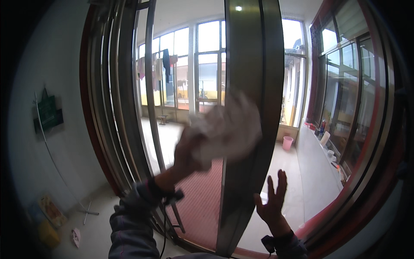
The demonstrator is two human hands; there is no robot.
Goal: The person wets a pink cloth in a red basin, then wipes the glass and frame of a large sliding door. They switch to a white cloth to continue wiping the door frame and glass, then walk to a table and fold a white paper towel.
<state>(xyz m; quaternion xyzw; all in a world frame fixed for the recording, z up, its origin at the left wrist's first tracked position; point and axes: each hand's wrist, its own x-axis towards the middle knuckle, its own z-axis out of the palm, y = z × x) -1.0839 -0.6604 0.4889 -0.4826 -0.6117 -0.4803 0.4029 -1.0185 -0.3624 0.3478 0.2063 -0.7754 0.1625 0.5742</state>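
My left hand (190, 152) is closed on a crumpled white cloth (229, 129), blurred, raised in front of the dark metal frame (245, 64) of a glass door. Whether the cloth touches the frame I cannot tell. Lower and to the right, my right hand (271, 204) is held up with its fingers apart and nothing in it, near the frame's right edge. Both wrists wear dark bands over grey sleeves. A thin black cable hangs below the left wrist.
Stacked door frames (113, 97) stand left. A metal stand (87, 212), a pink cloth (76, 237) and a yellow object (48, 233) are on the floor. Beyond the door are a red mat (203, 200), a pink bucket (287, 143), a small stool (162, 119) and a ledge (318, 149) with bottles.
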